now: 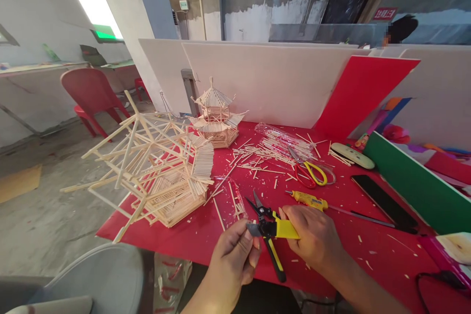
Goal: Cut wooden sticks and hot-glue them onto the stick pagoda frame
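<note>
My right hand (312, 233) is closed around the yellow handle of a cutting tool (287, 229), whose grey blade reaches to my left fingertips. My left hand (235, 252) pinches a small wooden stick, mostly hidden by the fingers and showing only a pale end. Just behind and under that tool lies a pair of black-and-yellow shears (275, 260), its blades pointing away from me. To the left stands a large open frame of wooden sticks (147, 171). Behind it is a small stick-built pagoda (214, 113) with tiered roofs.
Loose sticks (253, 157) and a plastic packet (287, 140) lie on the red tabletop (206, 250). Scissors (312, 171), a yellow glue gun (307, 199), a phone (382, 201) and a pale oval case (352, 155) are to the right. White boards (257, 83) stand behind. A grey stool (99, 274) is lower left.
</note>
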Demonstrator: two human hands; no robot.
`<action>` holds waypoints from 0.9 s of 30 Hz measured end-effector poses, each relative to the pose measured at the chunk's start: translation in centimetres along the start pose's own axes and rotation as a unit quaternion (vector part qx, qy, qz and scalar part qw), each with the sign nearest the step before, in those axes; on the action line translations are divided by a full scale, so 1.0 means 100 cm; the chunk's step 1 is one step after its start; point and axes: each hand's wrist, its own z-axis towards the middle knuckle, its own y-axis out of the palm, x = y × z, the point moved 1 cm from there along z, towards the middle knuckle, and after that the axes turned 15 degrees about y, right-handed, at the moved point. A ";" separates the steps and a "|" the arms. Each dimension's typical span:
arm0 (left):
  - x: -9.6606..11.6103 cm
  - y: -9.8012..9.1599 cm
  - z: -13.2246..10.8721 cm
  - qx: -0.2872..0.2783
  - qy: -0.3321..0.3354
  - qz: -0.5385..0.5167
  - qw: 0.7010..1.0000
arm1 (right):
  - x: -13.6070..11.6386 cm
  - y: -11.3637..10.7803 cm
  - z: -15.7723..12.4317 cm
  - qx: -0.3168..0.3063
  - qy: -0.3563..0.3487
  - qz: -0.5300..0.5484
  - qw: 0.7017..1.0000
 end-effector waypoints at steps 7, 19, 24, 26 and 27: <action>0.002 0.002 -0.007 -0.003 -0.044 -0.070 0.997 | 0.025 0.002 0.001 -0.023 0.043 -0.080 0.996; 0.005 -0.025 0.017 0.114 0.040 -0.099 0.988 | 0.078 0.055 0.083 -0.097 0.154 -0.193 0.964; 0.013 -0.033 0.021 0.164 0.061 -0.115 0.978 | 0.064 0.081 0.078 -0.116 0.127 -0.187 0.967; 0.013 -0.035 0.021 0.169 0.058 -0.126 0.976 | 0.046 0.067 0.071 -0.072 0.116 -0.141 0.981; 0.013 -0.036 0.022 0.169 0.056 -0.129 0.975 | 0.031 0.058 0.066 -0.037 0.104 -0.088 0.990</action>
